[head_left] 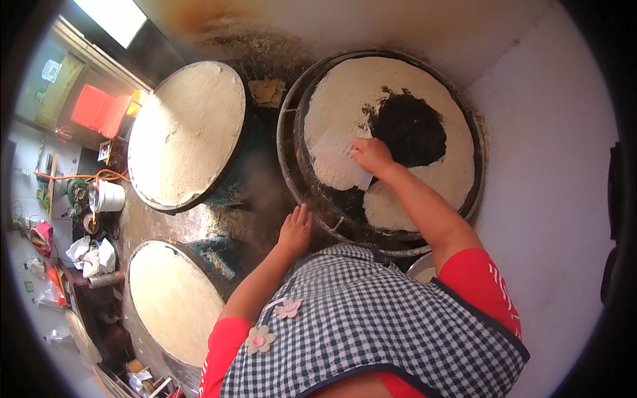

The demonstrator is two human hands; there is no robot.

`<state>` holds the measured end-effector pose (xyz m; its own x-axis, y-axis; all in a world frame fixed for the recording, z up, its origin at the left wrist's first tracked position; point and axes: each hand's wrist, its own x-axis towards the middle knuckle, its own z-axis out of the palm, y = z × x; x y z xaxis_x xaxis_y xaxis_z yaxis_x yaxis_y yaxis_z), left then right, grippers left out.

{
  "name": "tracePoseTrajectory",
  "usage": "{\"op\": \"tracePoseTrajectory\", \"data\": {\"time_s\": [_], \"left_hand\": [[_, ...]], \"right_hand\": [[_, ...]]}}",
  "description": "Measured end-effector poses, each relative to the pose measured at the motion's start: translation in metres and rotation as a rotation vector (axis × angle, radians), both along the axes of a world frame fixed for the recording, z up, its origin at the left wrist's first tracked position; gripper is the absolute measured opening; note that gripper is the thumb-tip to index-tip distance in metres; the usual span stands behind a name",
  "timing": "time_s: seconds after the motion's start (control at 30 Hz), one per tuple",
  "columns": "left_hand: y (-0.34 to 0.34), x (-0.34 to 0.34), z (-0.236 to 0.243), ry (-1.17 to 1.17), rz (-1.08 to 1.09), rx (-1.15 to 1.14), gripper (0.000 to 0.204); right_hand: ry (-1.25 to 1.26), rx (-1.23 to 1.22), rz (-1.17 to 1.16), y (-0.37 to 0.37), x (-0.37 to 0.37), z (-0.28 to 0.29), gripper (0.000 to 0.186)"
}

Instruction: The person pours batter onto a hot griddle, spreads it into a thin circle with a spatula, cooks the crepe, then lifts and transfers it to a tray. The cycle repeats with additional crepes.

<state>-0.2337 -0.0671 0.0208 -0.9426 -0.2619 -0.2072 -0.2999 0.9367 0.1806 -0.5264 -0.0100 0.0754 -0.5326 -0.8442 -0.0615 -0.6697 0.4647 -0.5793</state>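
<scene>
My right hand (373, 156) pinches the edge of a translucent white scraper (334, 154), which lies on pale batter (352, 83) spread over a large round griddle (413, 132). The batter leaves a bare black patch right of the scraper and a smaller dark gap below it. Fingers stretched out, my left hand (296, 230) is at the griddle's near-left outer rim; whether it touches the rim I cannot tell. It holds nothing that shows.
To the left are two more round griddles, a far one covered with a pale sheet (189, 132) and a near one with another sheet (171, 302). A white bucket (108, 196) and an orange hose (83, 176) lie beyond them. A white wall (544, 166) borders the right side.
</scene>
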Motion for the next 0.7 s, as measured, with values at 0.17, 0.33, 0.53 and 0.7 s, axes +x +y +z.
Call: {"op": "tracePoseTrajectory", "data": {"time_s": [0.17,0.33,0.53,0.7], "left_hand": [[0.006,-0.005,-0.002,-0.046,0.040,-0.025,0.049],[0.011,-0.010,0.001,-0.069,0.069,-0.020,0.046],[0.019,-0.011,0.001,-0.060,0.120,-0.010,0.046],[0.018,-0.021,0.006,-0.164,0.131,0.000,0.055]], "right_hand": [[0.203,-0.030,-0.116,0.000,-0.089,0.002,0.019],[0.280,0.039,-0.329,-0.001,-0.170,0.023,0.017],[-0.274,-0.133,0.195,-0.040,-0.040,0.002,0.018],[-0.178,-0.051,0.122,-0.038,-0.052,-0.010,0.016]]}}
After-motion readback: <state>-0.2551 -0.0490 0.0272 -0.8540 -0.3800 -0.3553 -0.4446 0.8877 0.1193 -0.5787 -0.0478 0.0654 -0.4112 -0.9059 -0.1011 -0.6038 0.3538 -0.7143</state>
